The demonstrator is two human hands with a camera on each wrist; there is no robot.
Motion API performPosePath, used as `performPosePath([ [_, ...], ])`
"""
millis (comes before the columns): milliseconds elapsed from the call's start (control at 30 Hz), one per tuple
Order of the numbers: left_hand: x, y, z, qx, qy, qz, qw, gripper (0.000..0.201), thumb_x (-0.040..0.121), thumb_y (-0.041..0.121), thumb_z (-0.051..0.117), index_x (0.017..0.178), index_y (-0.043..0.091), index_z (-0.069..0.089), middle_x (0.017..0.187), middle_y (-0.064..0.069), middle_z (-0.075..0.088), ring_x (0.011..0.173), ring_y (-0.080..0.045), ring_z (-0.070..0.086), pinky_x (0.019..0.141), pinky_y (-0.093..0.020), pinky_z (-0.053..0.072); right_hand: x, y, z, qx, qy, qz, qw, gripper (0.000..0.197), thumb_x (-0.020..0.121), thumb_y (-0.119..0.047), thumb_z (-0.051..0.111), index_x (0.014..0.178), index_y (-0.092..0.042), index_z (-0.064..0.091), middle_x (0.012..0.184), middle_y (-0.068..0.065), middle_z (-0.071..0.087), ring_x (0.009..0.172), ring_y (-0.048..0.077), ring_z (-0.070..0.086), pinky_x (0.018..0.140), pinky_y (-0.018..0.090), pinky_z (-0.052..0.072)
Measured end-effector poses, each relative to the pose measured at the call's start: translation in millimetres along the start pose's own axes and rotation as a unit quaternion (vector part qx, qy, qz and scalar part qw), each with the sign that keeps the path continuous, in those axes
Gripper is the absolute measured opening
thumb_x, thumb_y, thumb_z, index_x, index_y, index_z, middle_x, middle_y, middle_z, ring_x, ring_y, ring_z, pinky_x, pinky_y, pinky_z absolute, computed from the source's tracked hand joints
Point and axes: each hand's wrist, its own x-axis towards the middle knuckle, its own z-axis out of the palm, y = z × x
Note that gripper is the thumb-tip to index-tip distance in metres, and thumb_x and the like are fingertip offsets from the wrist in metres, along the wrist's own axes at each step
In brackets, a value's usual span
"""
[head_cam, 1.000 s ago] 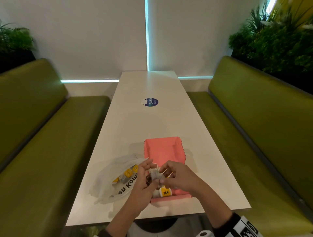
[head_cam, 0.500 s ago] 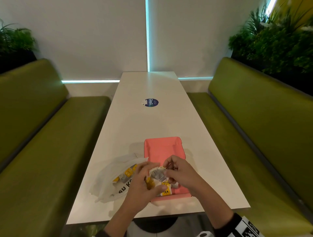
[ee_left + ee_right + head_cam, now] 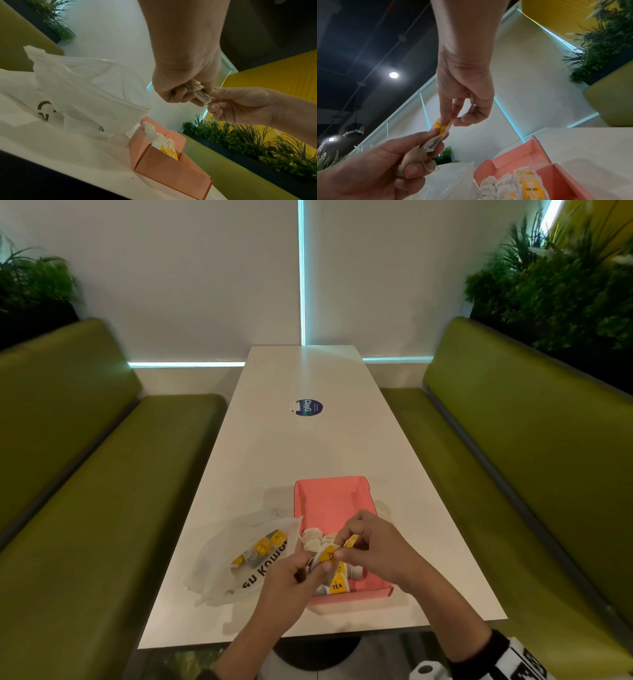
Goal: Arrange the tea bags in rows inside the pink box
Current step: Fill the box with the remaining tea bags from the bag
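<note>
Hands meet over the near end of the box (image 3: 330, 501) in the head view: the left hand (image 3: 291, 580) and right hand (image 3: 373, 546) both pinch one tea bag (image 3: 327, 554), its long axis running near-left to far-right. The box's long axis runs away along the bench (image 3: 308, 446); the hands hide much of the tea bags (image 3: 337, 585) lying inside. A white bag (image 3: 239, 556) lies just left of it, its contents partly veiled.

Left wrist view: the left hand (image 3: 185, 78) curls round the crumpled tea bag (image 3: 200, 93), while the right hand (image 3: 240, 105) nips its end.

Right wrist view: the right hand (image 3: 465, 88) pinches the yellow tag (image 3: 441, 126); the left hand (image 3: 382, 166) grips the pouch.
</note>
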Motion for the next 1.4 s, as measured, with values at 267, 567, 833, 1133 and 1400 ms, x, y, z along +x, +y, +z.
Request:
performPosePath([
  [267, -1, -3, -11, 0.028, 0.119, -0.005, 0.992, 0.031, 0.078, 0.048, 0.064, 0.108, 0.051, 0.055, 0.102, 0.029, 0.059, 0.097, 0.008, 0.054, 0.078, -0.018, 0.044, 4, -6, -17, -0.075, 0.171, -0.032, 0.982, 0.014, 0.079, -0.013, 0.073, 0.066, -0.017, 0.067, 0.083, -0.013, 0.055, 0.069, -0.001, 0.054, 0.068, 0.015, 0.041],
  [567, -2, 1, -15, 0.020, 0.118, 0.069, 0.990, 0.022, 0.080, 0.052, 0.054, 0.100, 0.051, 0.066, 0.106, 0.022, 0.062, 0.095, -0.006, 0.060, 0.075, -0.020, 0.050, 1, -7, -9, -0.181, -0.035, -0.049, 0.982, 0.010, 0.085, -0.024, 0.067, 0.081, -0.015, 0.065, 0.077, -0.020, 0.050, 0.065, -0.001, 0.051, 0.065, 0.014, 0.040],
  [833, -10, 8, -7, -0.020, 0.032, 0.033, 0.999, 0.050, 0.072, 0.062, 0.061, 0.119, 0.045, 0.053, 0.108, 0.021, 0.065, 0.058, 0.004, 0.052, 0.060, -0.012, 0.041, -9, -19, -7, -0.124, -0.081, -0.038, 0.988, 0.020, 0.088, -0.018, 0.062, 0.101, -0.028, 0.051, 0.085, -0.006, 0.066, 0.049, -0.001, 0.055, 0.063, 0.024, 0.051],
  [1133, -9, 13, -4, -0.026, 0.078, 0.032, 0.996, 0.022, 0.082, 0.038, 0.064, 0.072, 0.019, 0.071, 0.054, 0.009, 0.053, 0.050, -0.002, 0.038, 0.051, -0.013, 0.030, -13, -20, -4, -0.014, -0.008, -0.024, 1.000, 0.036, 0.071, -0.026, 0.080, 0.091, -0.038, 0.053, 0.091, -0.010, 0.054, 0.062, 0.002, 0.049, 0.059, 0.013, 0.044],
  [1400, -10, 18, -5, -0.037, 0.081, 0.002, 0.996, 0.034, 0.073, 0.036, 0.078, 0.099, 0.027, 0.057, 0.081, 0.002, 0.070, 0.067, -0.001, 0.061, 0.061, -0.013, 0.043, -15, -12, 6, 0.118, 0.002, 0.048, 0.992, 0.007, 0.089, -0.014, 0.060, 0.089, -0.007, 0.058, 0.074, -0.003, 0.061, 0.067, 0.005, 0.055, 0.064, 0.020, 0.049],
])
